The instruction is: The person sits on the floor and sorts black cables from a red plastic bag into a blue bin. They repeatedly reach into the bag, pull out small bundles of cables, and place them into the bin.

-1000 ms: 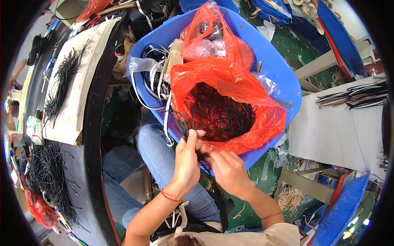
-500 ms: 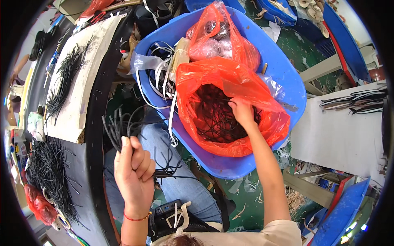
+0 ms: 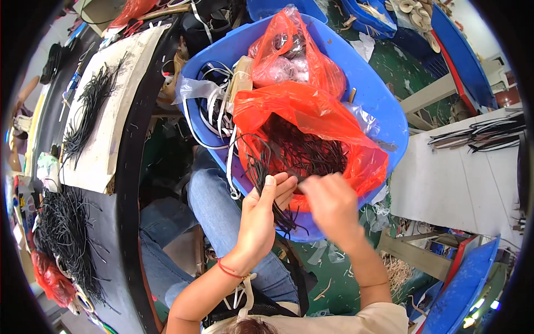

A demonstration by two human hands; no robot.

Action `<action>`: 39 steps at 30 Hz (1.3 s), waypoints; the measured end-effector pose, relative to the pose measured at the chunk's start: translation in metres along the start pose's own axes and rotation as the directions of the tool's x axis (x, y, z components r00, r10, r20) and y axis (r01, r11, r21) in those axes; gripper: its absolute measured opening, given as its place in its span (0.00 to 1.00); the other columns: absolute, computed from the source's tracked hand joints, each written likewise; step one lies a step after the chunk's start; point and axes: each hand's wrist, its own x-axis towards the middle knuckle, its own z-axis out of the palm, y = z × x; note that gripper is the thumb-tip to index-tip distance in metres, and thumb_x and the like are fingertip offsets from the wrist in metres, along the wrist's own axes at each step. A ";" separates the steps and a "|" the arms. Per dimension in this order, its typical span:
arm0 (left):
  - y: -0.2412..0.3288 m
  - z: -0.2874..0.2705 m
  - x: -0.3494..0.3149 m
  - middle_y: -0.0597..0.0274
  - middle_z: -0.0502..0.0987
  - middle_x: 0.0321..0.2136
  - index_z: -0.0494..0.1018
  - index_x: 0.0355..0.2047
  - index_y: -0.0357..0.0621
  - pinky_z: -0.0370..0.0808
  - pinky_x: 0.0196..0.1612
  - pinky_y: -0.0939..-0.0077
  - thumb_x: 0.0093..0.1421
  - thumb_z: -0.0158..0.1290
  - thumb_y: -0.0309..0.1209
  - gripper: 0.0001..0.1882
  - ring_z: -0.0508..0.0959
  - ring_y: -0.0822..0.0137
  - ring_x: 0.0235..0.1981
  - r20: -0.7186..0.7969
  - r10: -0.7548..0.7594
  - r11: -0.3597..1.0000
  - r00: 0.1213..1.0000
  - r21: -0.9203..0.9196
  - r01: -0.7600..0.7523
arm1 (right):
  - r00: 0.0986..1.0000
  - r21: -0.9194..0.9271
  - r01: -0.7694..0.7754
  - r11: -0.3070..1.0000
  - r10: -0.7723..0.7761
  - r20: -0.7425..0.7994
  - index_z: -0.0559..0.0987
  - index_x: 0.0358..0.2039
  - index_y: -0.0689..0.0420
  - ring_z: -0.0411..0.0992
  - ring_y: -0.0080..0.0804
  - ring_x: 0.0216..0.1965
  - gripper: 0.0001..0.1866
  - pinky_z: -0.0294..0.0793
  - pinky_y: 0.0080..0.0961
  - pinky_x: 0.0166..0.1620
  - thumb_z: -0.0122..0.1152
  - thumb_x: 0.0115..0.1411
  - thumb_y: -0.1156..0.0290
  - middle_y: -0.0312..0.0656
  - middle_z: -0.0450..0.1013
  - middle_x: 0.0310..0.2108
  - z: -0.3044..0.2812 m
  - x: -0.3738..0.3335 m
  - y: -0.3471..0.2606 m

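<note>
My left hand [image 3: 261,214] is closed around a bunch of thin black cords [image 3: 257,170], whose ends stick out above and below the fingers. It is in front of an open red plastic bag [image 3: 292,96]. Inside the bag lies a tangled heap of similar black cords [image 3: 314,156]. Just right of the left hand, close to its fingertips, is my right hand [image 3: 334,206], over the bag's near edge. Motion smears its fingers, so whether a cord is between them does not show. The bag sits in a large blue tub [image 3: 370,72].
A second red bag [image 3: 328,78] and white straps [image 3: 214,119] share the tub. On the bench at left, black cords [image 3: 92,106] lie on a pale board [image 3: 130,72], with another heap [image 3: 67,234] nearer. More black strips [image 3: 478,133] lie on a white table [image 3: 445,183] at right.
My left hand has moved right with its cords, from beside the bench to the bag's near side. My right hand has come out of the bag toward it.
</note>
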 end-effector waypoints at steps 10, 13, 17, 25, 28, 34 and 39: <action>0.059 -0.031 -0.033 0.79 0.52 0.15 0.68 0.32 0.41 0.45 0.14 0.88 0.65 0.43 0.39 0.13 0.48 0.85 0.13 -0.140 0.240 0.969 0.961 -0.031 -0.247 | 0.946 0.421 -0.197 0.885 0.058 0.320 0.74 0.25 0.60 0.69 0.48 0.30 0.06 0.68 0.41 0.36 0.47 0.53 0.74 0.50 0.71 0.25 0.036 -0.018 0.025; 0.080 -0.035 -0.041 0.78 0.53 0.16 0.67 0.32 0.43 0.47 0.14 0.89 0.66 0.40 0.37 0.12 0.48 0.85 0.14 -0.182 0.287 0.951 0.940 -0.067 -0.303 | 0.897 0.027 -0.368 0.930 0.347 0.272 0.75 0.29 0.63 0.69 0.52 0.35 0.08 0.69 0.44 0.40 0.53 0.54 0.71 0.54 0.70 0.26 0.089 -0.019 0.105; 0.079 -0.041 -0.040 0.78 0.54 0.16 0.67 0.32 0.43 0.47 0.14 0.89 0.66 0.40 0.37 0.12 0.49 0.85 0.14 -0.148 0.268 0.958 0.952 -0.064 -0.280 | 0.868 0.015 -0.427 0.904 0.406 0.287 0.77 0.32 0.61 0.70 0.53 0.35 0.09 0.70 0.42 0.41 0.59 0.51 0.69 0.53 0.72 0.29 0.125 -0.008 0.120; 0.057 -0.023 -0.033 0.79 0.51 0.13 0.69 0.33 0.40 0.47 0.15 0.86 0.66 0.41 0.40 0.15 0.49 0.84 0.12 -0.047 0.083 0.996 0.995 0.039 -0.081 | 0.832 0.397 -0.546 0.738 0.533 0.152 0.80 0.31 0.61 0.74 0.32 0.28 0.08 0.71 0.25 0.33 0.61 0.52 0.71 0.46 0.76 0.27 0.040 0.013 0.101; 0.047 0.000 -0.029 0.73 0.58 0.14 0.69 0.34 0.39 0.58 0.16 0.83 0.66 0.39 0.39 0.15 0.58 0.80 0.13 -0.049 0.115 0.992 0.992 0.066 -0.112 | 0.807 0.541 -0.556 0.631 0.565 0.170 0.80 0.32 0.62 0.72 0.20 0.26 0.08 0.69 0.18 0.31 0.61 0.53 0.71 0.40 0.76 0.26 0.004 0.023 0.083; 0.034 0.008 -0.020 0.61 0.74 0.22 0.69 0.36 0.36 0.76 0.31 0.73 0.66 0.39 0.39 0.17 0.76 0.69 0.23 0.161 0.138 0.981 0.977 0.113 -0.157 | 0.817 0.661 -0.506 0.554 0.553 0.163 0.79 0.33 0.63 0.68 0.15 0.25 0.07 0.66 0.14 0.29 0.59 0.56 0.72 0.34 0.74 0.24 -0.021 0.032 0.072; 0.023 0.018 -0.003 0.45 0.75 0.39 0.67 0.42 0.31 0.73 0.47 0.68 0.66 0.38 0.37 0.18 0.77 0.59 0.41 0.121 0.173 0.979 0.977 0.089 -0.185 | 0.834 0.723 -0.479 0.498 0.515 0.198 0.78 0.30 0.63 0.68 0.15 0.25 0.05 0.65 0.14 0.28 0.59 0.55 0.74 0.33 0.73 0.25 -0.035 0.035 0.047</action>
